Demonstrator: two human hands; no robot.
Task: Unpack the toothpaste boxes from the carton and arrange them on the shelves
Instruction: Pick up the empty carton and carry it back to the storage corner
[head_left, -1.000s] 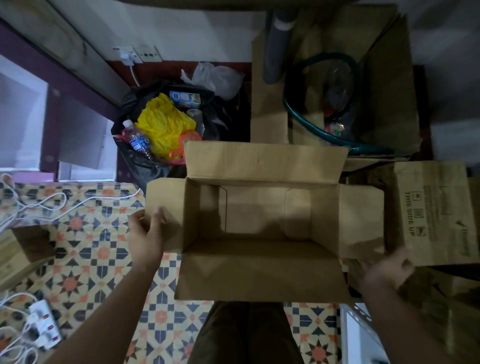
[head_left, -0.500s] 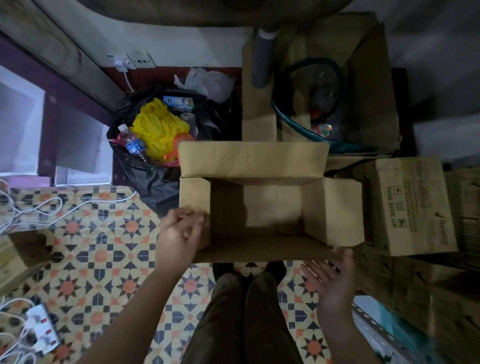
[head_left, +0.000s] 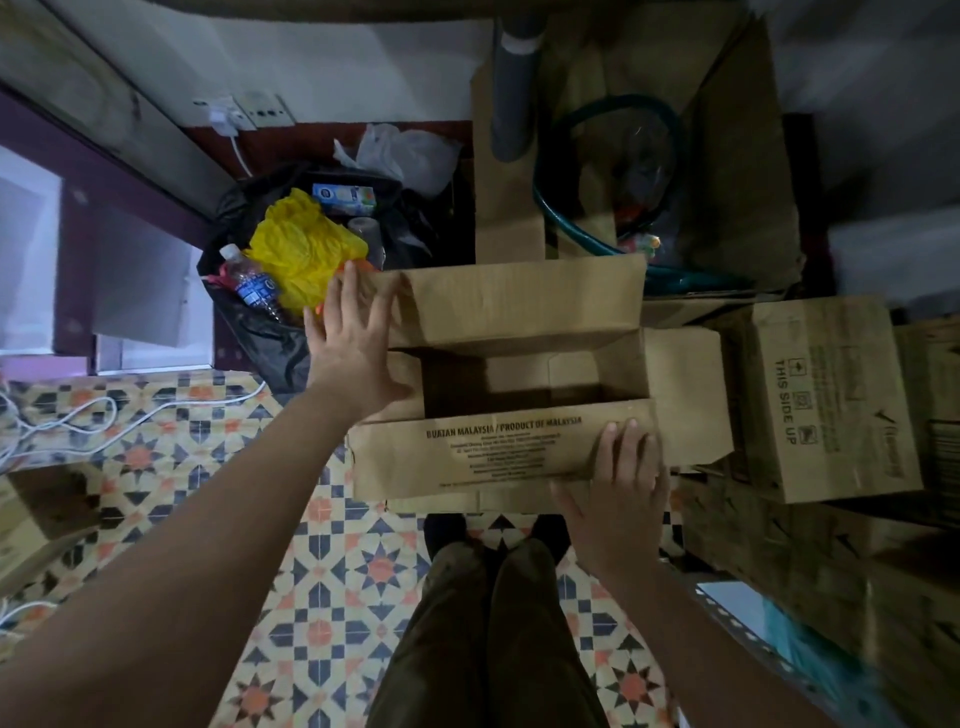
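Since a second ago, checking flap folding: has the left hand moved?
Yes. The left hand went from the carton's left flap toward its far flap, nearer the black rubbish bag.

carton (head_left: 519, 457): plain brown, dark printed text
floor tiles (head_left: 332, 587): cream with navy and orange star pattern
plastic bag (head_left: 301, 254): bright yellow
bin liner (head_left: 260, 332): black
hose (head_left: 670, 278): teal
trousers (head_left: 488, 634): dark olive

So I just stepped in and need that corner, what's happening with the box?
A person stands over an open, empty carton on the tiled floor. Their left hand lies flat on its far-left flaps, and their right hand presses the printed near flap. No toothpaste boxes show inside.
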